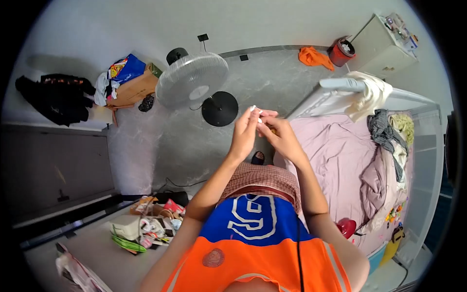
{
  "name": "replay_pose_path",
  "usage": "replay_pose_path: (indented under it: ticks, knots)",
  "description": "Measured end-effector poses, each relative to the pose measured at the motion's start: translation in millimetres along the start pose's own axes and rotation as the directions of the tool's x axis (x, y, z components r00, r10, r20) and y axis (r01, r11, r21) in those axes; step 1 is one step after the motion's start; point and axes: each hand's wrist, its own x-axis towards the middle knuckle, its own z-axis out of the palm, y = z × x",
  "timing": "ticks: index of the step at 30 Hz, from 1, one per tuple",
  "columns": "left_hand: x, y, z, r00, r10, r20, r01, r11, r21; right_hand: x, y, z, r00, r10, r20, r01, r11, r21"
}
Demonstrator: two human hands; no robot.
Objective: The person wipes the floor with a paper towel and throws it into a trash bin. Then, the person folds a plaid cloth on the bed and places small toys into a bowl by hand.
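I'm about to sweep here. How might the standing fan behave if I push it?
The standing fan looks top-heavy, its large caged head raised above a flat round base, so a high push might tip it. Pushed low, it could slide fairly easily, since the grey floor looks smooth.

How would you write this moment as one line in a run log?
left hand: beside right hand | small white item: between both hands | exact grip: unclear | standing fan: ahead, left | pink-sheeted bed: right side

A pale wall (272,24) meets a grey marbled floor (277,80) beside a pink-sheeted bed (328,151).
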Motion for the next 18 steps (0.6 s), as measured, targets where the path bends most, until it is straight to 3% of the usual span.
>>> replay_pose_path:
  ticks: [2, 4, 5, 7, 10, 12, 14, 16, 18]
  knots:
    - [35, 2, -20, 0.998, 0.028, -0.054, -0.030, 0.999, -0.045, 44, -5, 2, 0.998, 0.016, 0.054, -0.015, 1.000, -0.015]
    - [62, 4, -38, 0.998, -0.049, -0.035, 0.048, 0.999, -0.013, 88, -1, 2, 0.997, 0.027, 0.079, -0.041, 0.983, 0.179]
    - [75, -5, -41, 0.996, -0.058, -0.062, 0.051, 0.991, -0.121, 111, 18, 1, 0.991, -0.089, 0.098, 0.084, 0.995, 0.055]
    - [108, -12, -47, 0.993, -0.085, -0.085, 0.059, 0.960, -0.274, 156, 27, -9, 0.991, -0.105, 0.078, 0.101, 0.993, 0.058]
    - [166, -14, -71, 0.997, -0.083, -0.006, 0.081, 0.989, -0.122, 200, 27, -21, 0.993, -0.080, 0.083, 0.071, 0.992, 0.106]
    - [201, 9, -80, 0.994, -0.108, 0.021, 0.109, 0.991, -0.078, 224, 9, -34, 0.952, 0.209, 0.224, -0.279, 0.892, 0.356]
    - [241, 30, -86, 0.993, -0.105, 0.055, 0.106, 0.994, -0.027, 257, -3, -42, 0.960, 0.198, 0.198, -0.264, 0.874, 0.409]
    - [269, 42, -95, 0.986, -0.162, 0.027, 0.162, 0.987, -0.005, 287, -5, -44, 0.982, 0.160, 0.101, -0.184, 0.932, 0.312]
    - [292, 45, -103, 0.982, -0.180, 0.050, 0.180, 0.984, 0.001, 311, -12, -51, 0.979, 0.161, 0.121, -0.190, 0.938, 0.289]
